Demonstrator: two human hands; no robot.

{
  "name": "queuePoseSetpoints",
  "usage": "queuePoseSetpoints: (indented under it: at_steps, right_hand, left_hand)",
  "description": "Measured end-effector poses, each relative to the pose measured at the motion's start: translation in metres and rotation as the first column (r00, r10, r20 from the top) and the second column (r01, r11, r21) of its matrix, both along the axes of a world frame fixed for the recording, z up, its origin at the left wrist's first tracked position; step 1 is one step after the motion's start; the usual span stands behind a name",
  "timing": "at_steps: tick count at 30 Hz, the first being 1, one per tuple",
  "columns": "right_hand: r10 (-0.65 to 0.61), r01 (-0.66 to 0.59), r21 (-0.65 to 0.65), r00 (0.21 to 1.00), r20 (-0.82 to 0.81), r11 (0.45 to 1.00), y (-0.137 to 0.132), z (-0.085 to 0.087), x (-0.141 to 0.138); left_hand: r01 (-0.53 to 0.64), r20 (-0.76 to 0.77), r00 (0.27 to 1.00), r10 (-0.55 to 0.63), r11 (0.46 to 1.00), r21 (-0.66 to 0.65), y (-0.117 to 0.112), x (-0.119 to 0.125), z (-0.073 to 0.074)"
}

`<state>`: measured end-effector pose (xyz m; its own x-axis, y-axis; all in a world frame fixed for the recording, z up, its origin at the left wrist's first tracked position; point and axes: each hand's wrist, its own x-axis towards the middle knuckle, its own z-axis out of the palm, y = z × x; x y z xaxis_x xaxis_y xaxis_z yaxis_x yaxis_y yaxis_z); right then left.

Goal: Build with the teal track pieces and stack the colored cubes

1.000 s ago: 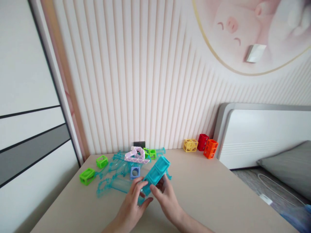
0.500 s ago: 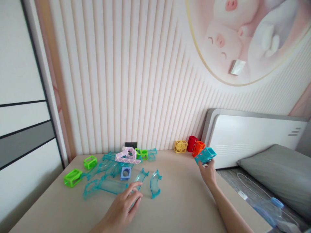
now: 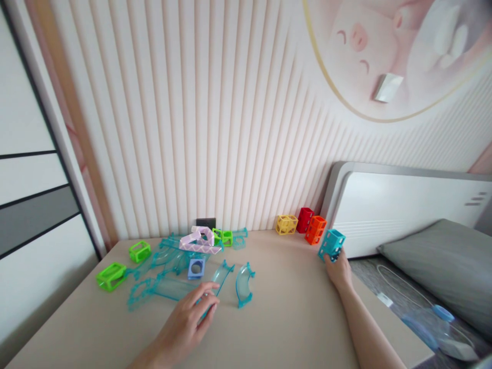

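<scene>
My right hand (image 3: 337,269) is at the table's right edge, its fingers closed around the lower end of a teal block tower (image 3: 331,244) that stands next to the orange blocks (image 3: 315,229). My left hand (image 3: 188,322) lies low on the table with its fingers spread flat, the fingertips touching a clear teal curved track piece (image 3: 219,276). A second curved track piece (image 3: 243,284) lies just right of it.
The beige table (image 3: 292,318) carries a heap of clear teal track, a blue square block (image 3: 196,268), a pink zigzag piece (image 3: 200,241) and green blocks (image 3: 110,275) at the left. Yellow (image 3: 286,224) and red blocks (image 3: 305,220) stand by the wall. A bed headboard (image 3: 403,210) is right.
My right hand carried the teal tower from the table's middle to the right edge and lowered it beside the orange blocks. My left hand let go of it and settled on the curved track.
</scene>
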<state>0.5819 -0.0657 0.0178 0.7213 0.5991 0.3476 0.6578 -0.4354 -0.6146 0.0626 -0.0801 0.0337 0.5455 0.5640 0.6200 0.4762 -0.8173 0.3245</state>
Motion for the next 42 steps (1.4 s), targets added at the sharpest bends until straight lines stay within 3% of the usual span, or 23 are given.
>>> queuePoseSetpoints:
  at_steps: [11, 15, 17, 19, 22, 25, 28, 32, 39, 42]
  right_hand:
    - [-0.141, 0.136, -0.076, 0.989, -0.056, 0.988, -0.008, 0.002, -0.015]
    - [-0.176, 0.177, -0.005, 0.979, 0.098, 0.984, -0.016, 0.003, -0.042]
    - [-0.076, 0.051, 0.110, 0.969, 0.235, 0.993, -0.015, 0.003, -0.062]
    - [0.089, -0.173, 0.194, 0.921, 0.379, 0.966, -0.010, 0.002, -0.088]
    - [0.347, -0.503, 0.169, 0.766, 0.542, 0.847, 0.008, -0.001, -0.134]
    - [0.496, -0.660, 0.104, 0.650, 0.576, 0.744, 0.033, -0.004, -0.177]
    - [0.580, -0.694, 0.045, 0.634, 0.512, 0.719, 0.061, -0.004, -0.204]
    - [0.616, -0.691, 0.024, 0.659, 0.431, 0.723, 0.082, -0.006, -0.211]
    - [0.738, -0.726, -0.134, 0.658, 0.148, 0.674, 0.067, -0.012, -0.197]
    - [0.764, -0.734, -0.217, 0.633, 0.129, 0.644, 0.063, -0.012, -0.198]
  left_hand:
    - [0.002, -0.002, 1.000, -0.002, 1.000, -0.026, 0.001, 0.000, 0.003]
    - [-0.012, 0.011, 1.000, 0.012, 1.000, -0.004, 0.002, 0.000, 0.007]
    - [-0.029, 0.018, 0.999, 0.029, 1.000, 0.012, 0.003, 0.000, 0.008]
    - [-0.053, 0.026, 0.998, 0.053, 0.998, 0.026, 0.004, 0.000, 0.009]
    - [-0.113, 0.062, 0.992, 0.109, 0.991, 0.067, 0.008, -0.004, 0.012]
    - [-0.204, 0.103, 0.976, 0.192, 0.972, 0.116, 0.015, -0.012, 0.014]
    - [-0.304, 0.099, 0.951, 0.293, 0.945, 0.124, 0.024, -0.021, 0.012]
    - [-0.403, 0.070, 0.915, 0.398, 0.911, 0.082, 0.034, -0.029, 0.004]
    - [-0.433, 0.015, 0.901, 0.433, 0.901, 0.005, 0.038, -0.029, -0.012]
    - [-0.441, -0.002, 0.898, 0.441, 0.898, -0.012, 0.037, -0.026, -0.013]
